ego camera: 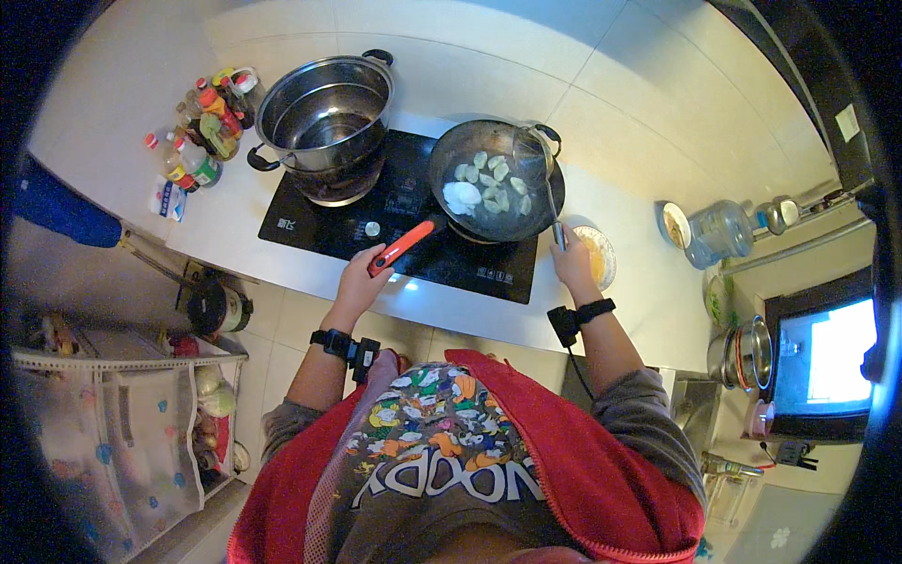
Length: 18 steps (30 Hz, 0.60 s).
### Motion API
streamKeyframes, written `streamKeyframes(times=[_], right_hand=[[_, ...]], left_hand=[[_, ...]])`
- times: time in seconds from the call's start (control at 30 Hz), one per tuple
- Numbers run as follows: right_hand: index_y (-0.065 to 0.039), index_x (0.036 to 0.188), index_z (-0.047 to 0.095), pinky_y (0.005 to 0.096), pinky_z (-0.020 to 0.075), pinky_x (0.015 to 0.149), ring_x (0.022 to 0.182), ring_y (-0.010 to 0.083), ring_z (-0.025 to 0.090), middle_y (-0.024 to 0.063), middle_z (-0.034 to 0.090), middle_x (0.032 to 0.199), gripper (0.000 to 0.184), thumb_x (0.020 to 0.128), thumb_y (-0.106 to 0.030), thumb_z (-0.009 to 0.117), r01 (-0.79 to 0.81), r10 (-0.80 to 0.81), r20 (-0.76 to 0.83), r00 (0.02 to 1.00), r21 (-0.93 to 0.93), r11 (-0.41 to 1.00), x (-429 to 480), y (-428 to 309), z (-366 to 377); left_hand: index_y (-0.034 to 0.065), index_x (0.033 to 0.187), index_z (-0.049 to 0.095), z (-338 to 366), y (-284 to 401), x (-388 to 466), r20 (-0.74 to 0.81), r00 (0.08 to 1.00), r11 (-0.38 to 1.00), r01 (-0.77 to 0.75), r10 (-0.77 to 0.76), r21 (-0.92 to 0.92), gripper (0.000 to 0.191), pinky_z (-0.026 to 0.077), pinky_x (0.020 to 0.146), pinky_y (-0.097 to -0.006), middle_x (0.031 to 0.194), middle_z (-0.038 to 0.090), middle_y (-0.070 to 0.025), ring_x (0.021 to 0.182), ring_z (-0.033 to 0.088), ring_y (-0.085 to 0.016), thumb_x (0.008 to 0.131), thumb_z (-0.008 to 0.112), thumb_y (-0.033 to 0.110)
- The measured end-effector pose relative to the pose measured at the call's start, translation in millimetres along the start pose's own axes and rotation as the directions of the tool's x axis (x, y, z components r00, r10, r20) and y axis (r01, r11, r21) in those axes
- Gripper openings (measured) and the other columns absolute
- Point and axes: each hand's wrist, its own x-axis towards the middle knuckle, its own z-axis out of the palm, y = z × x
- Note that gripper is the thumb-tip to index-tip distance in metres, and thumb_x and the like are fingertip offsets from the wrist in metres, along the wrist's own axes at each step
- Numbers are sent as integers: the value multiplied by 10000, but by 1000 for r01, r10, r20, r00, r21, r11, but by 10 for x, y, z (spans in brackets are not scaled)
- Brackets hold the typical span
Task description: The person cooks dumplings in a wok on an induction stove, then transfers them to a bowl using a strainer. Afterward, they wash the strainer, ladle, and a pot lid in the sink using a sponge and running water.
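Observation:
My left hand point(361, 285) grips the red handle point(403, 247) of a dark wok point(451, 144). The wok stands on the right side of a black cooktop point(289, 218). Several pale dumplings point(501, 171) lie in it, beside a smooth white lump point(461, 198), perhaps an egg. My right hand point(574, 261) holds a wire skimmer point(533, 151) by its metal handle. Its mesh rests at the wok's far right inner side. Partly behind my right hand is a patterned plate point(607, 248) with something yellow on it.
A large steel pot point(324, 116) with black handles stands on the cooktop's left. Seasoning bottles point(201, 137) crowd the counter's left end. At right are a small bowl point(675, 224), a clear plastic jug point(722, 233) and stacked steel pots point(740, 352). A covered rack point(127, 423) stands lower left.

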Motion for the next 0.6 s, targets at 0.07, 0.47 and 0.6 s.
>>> streamKeyframes(times=[0.07,0.47,0.6], right_hand=[[-42,1281,506,426,512,537,606,314,647,213,648,772,489,824,-158,636,-193,176,123,977,140,971,22,-168,80],[-81,1291,480,230,359,347,427,77,442,0,515,654,391,909,-118,555,-625,220,590,777,677,390,-89,-694,240],[-89,1308,465,231,357,344,422,79,438,-1,505,649,407,912,-121,551,-686,183,663,726,681,256,-88,-730,286]], left_hand=[[70,1263,542,4,-36,25,50,998,1000,30,-30,4,540,481,885,-342,1134,609,-158,1007,606,-278,757,729,101],[38,1260,554,25,-160,127,132,989,987,83,-65,-134,554,491,845,-290,1083,639,-113,943,613,-177,737,736,42],[36,1263,553,29,-161,136,141,986,989,101,-85,-108,555,490,848,-291,1092,639,-113,946,609,-170,738,733,33]])
